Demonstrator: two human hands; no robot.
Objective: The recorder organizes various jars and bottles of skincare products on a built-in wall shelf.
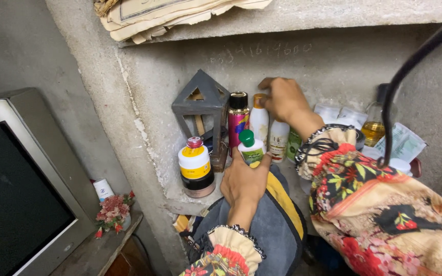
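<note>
**One head view, close on a wall shelf**

The single camera sits on the person's head and looks forward and down into a concrete shelf [190, 207], close enough that it fills the middle of the picture. Left of the shelf and lower, a television [21, 189] enters the view. Above the shelf, papers [170, 15] reach the top edge.

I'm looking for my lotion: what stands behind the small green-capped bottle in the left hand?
Behind the green-capped bottle: a pink spray can and two white bottles. The right hand covers one bottle's top; their bases are hidden.
</note>
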